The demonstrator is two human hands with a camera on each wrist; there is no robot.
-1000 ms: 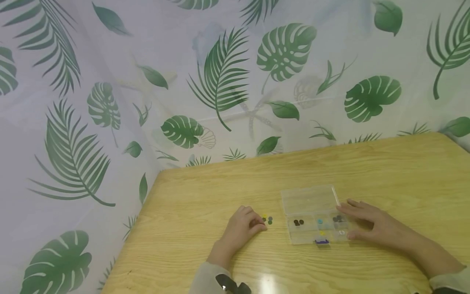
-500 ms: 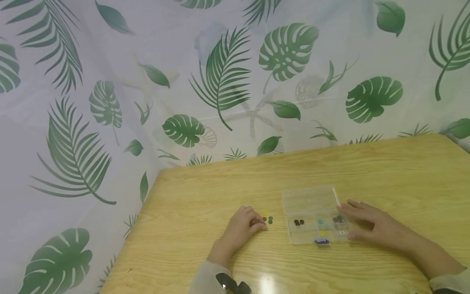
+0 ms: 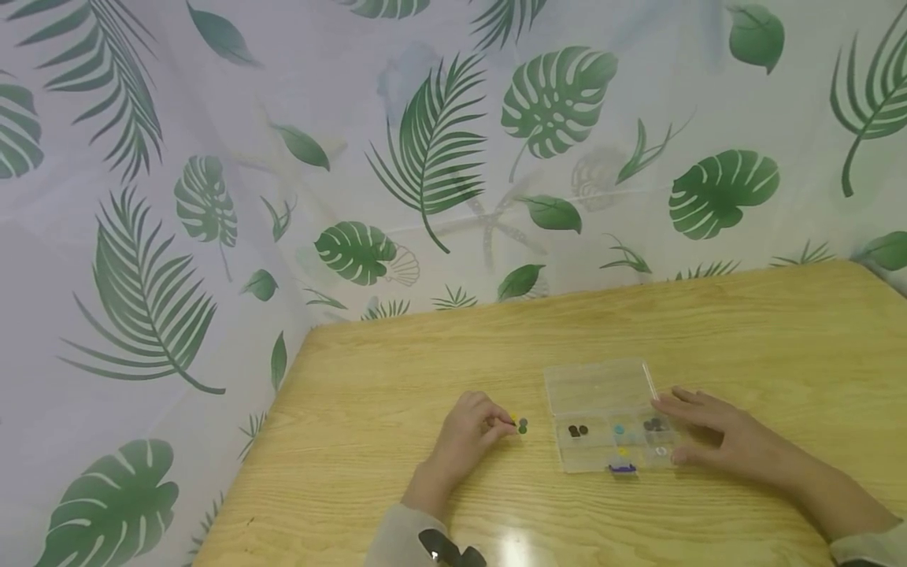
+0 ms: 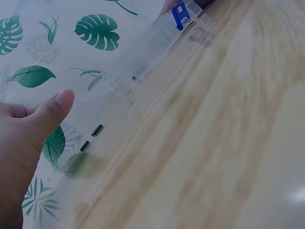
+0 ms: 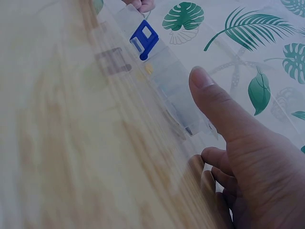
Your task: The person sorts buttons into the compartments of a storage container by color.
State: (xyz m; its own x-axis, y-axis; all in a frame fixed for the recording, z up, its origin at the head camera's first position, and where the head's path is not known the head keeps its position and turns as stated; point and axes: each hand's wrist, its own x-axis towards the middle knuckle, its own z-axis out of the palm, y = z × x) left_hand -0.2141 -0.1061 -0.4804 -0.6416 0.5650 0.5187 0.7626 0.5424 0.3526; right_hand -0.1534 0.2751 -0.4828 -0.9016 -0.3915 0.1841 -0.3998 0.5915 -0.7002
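Observation:
My left hand (image 3: 468,431) is beside a few small discs on the table; thumb and index fingertips come together at a dark disc (image 3: 513,424), apparently pinching it. A yellow disc (image 3: 514,418) shows just behind the fingertips, and two dark green discs (image 3: 523,430) lie to their right. In the left wrist view the thumb hides the fingertips, while a green disc (image 4: 97,130) stands out beyond it. My right hand (image 3: 730,438) rests at the right side of a clear compartment box (image 3: 584,455), thumb and fingers spread along its edge.
The box's lid (image 3: 598,386) lies open toward the back. Its compartments hold black pieces (image 3: 577,431), a light blue piece (image 3: 619,429), yellow pieces and dark pieces. A blue latch (image 3: 622,468) is on the front edge. A leaf-print cloth (image 3: 439,157) hangs behind the wooden table (image 3: 368,394).
My left hand has shifted slightly forward, and its fingertips have closed at the dark disc. The right hand and box stay in place.

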